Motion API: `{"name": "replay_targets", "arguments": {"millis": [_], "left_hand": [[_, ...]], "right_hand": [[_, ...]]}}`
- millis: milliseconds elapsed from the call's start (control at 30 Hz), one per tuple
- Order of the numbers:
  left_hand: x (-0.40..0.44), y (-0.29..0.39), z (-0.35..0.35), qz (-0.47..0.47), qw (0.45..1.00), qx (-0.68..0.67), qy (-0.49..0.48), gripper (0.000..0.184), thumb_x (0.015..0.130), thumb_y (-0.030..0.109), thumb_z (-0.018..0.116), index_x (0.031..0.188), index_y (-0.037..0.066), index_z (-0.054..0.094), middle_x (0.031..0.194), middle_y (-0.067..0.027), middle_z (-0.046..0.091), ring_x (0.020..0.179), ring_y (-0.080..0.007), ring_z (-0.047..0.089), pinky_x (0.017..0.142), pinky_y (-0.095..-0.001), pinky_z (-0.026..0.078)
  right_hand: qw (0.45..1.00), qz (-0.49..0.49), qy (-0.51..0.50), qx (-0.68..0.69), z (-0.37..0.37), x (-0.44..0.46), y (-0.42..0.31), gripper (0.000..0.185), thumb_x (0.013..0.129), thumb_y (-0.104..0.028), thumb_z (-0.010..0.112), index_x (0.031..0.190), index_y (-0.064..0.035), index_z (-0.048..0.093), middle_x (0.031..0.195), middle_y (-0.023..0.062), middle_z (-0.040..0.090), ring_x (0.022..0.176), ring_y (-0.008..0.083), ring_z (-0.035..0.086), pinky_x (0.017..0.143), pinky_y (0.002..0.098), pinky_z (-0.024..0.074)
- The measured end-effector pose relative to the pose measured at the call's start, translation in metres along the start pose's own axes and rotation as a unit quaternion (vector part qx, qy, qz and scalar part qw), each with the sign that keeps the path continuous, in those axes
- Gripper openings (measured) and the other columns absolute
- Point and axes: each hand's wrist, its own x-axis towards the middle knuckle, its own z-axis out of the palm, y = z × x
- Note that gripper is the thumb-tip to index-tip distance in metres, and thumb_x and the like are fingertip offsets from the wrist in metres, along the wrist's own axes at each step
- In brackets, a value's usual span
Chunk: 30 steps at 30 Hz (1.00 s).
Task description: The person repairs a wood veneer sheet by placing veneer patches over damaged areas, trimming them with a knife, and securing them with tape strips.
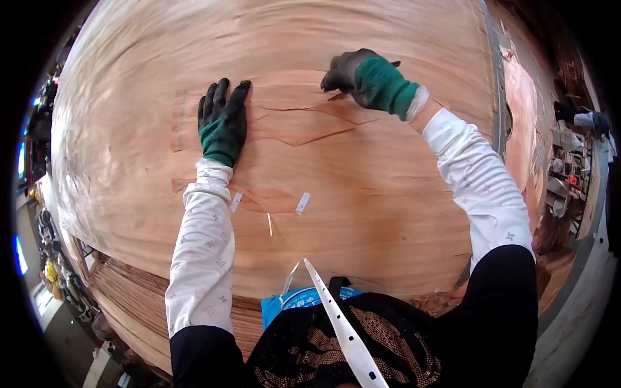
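A broad sheet of wood veneer [362, 187] lies in front of me, with cracks and several thin patch strips on it. My left hand [223, 119], in a black and green glove, rests flat on the sheet with fingers stretched out. Beside it is a reddish veneer strip [178, 123]. My right hand [362, 74], gloved the same way, is closed above the far right part of the cracks. A thin dark tool [396, 63] pokes out behind that fist; its kind is unclear. Below the hand runs a split [317, 137] in the veneer.
Two short white tape pieces [303, 202] lie near a darker patch [272, 199], with a thin pale sliver [270, 224] nearby. A white punched tape [343, 323] hangs across my front, over a blue printed bag or apron [291, 301]. A metal edge [497, 84] borders the right side.
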Motion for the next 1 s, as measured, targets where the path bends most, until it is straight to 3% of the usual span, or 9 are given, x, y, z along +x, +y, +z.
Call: {"name": "replay_targets", "arguments": {"millis": [133,333,500,667,767,867,900,933,1000], "left_hand": [[0.000,0.001,0.000,0.000,1.000,0.005,0.002,0.036,0.093,0.023,0.054,0.127,0.031,0.062,0.138,-0.0160,0.054,0.130,-0.0370,0.047,0.111,-0.0484,0.033],[-0.001,0.000,0.001,0.003,1.000,0.008,0.001,0.037,0.093,0.022,0.055,0.128,0.031,0.062,0.138,-0.0157,0.054,0.130,-0.0367,0.047,0.110,-0.0481,0.034],[-0.002,0.001,0.001,0.004,1.000,0.018,-0.007,0.038,0.092,0.021,0.055,0.128,0.031,0.062,0.138,-0.0156,0.054,0.130,-0.0361,0.047,0.111,-0.0479,0.034],[-0.001,-0.001,0.003,0.009,1.000,0.015,-0.007,0.038,0.092,0.021,0.055,0.129,0.031,0.062,0.138,-0.0155,0.054,0.131,-0.0357,0.046,0.112,-0.0475,0.032],[-0.001,-0.001,0.000,-0.001,1.000,0.015,-0.026,0.041,0.095,0.020,0.051,0.133,0.030,0.058,0.143,-0.0157,0.050,0.133,-0.0362,0.044,0.112,-0.0473,0.031],[-0.001,0.001,-0.003,-0.001,1.000,0.016,-0.022,0.040,0.095,0.020,0.051,0.133,0.029,0.058,0.142,-0.0159,0.051,0.133,-0.0365,0.044,0.112,-0.0476,0.032],[-0.002,0.001,-0.004,0.001,1.000,0.013,-0.016,0.040,0.095,0.020,0.051,0.133,0.030,0.058,0.142,-0.0160,0.051,0.132,-0.0368,0.044,0.112,-0.0478,0.032],[-0.002,0.001,-0.003,0.002,1.000,0.012,-0.012,0.040,0.095,0.020,0.051,0.132,0.030,0.058,0.141,-0.0161,0.051,0.132,-0.0370,0.045,0.112,-0.0480,0.032],[-0.002,-0.002,-0.001,0.007,1.000,0.013,0.004,0.039,0.094,0.020,0.051,0.131,0.029,0.058,0.141,-0.0167,0.051,0.131,-0.0376,0.045,0.111,-0.0485,0.033]], "right_hand": [[0.998,-0.019,-0.052,-0.026,0.013,0.012,-0.003,0.047,0.078,-0.001,0.061,0.116,-0.0282,0.066,0.117,0.0003,0.063,0.112,0.0223,0.059,0.092,0.0344,0.0496],[0.996,-0.074,0.030,-0.027,0.032,0.010,0.001,0.049,0.078,-0.001,0.060,0.116,-0.0308,0.065,0.118,-0.0029,0.063,0.110,0.0207,0.059,0.090,0.0342,0.0489],[0.992,-0.085,0.029,-0.091,0.038,0.012,0.007,0.042,0.080,-0.006,0.061,0.115,-0.0298,0.064,0.119,-0.0035,0.062,0.110,0.0193,0.059,0.087,0.0337,0.0487],[0.994,0.045,-0.062,-0.079,0.033,0.001,0.059,0.019,0.085,-0.010,0.060,0.098,-0.0163,0.071,0.105,0.0068,0.068,0.096,0.0271,0.065,0.079,0.0364,0.0521],[0.992,0.047,0.000,-0.114,0.031,-0.032,0.089,0.019,0.082,-0.003,0.061,0.094,-0.0115,0.072,0.098,0.0130,0.068,0.088,0.0314,0.066,0.078,0.0378,0.0536],[0.984,0.116,0.121,0.053,0.019,-0.066,0.095,0.026,0.082,0.003,0.061,0.102,-0.0093,0.071,0.096,0.0110,0.070,0.086,0.0268,0.066,0.079,0.0358,0.0536],[0.844,0.179,0.287,0.415,0.032,-0.072,0.093,0.025,0.086,0.004,0.059,0.107,-0.0045,0.069,0.094,0.0064,0.069,0.087,0.0205,0.064,0.080,0.0328,0.0528],[0.774,0.142,0.384,0.482,0.034,-0.072,0.091,0.026,0.091,-0.003,0.061,0.116,-0.0032,0.064,0.092,0.0027,0.066,0.087,0.0155,0.062,0.078,0.0310,0.0527],[0.503,0.147,0.358,0.773,0.030,-0.076,0.084,0.035,0.093,-0.010,0.062,0.127,-0.0046,0.058,0.092,0.0029,0.064,0.083,0.0135,0.062,0.075,0.0294,0.0533]]}}
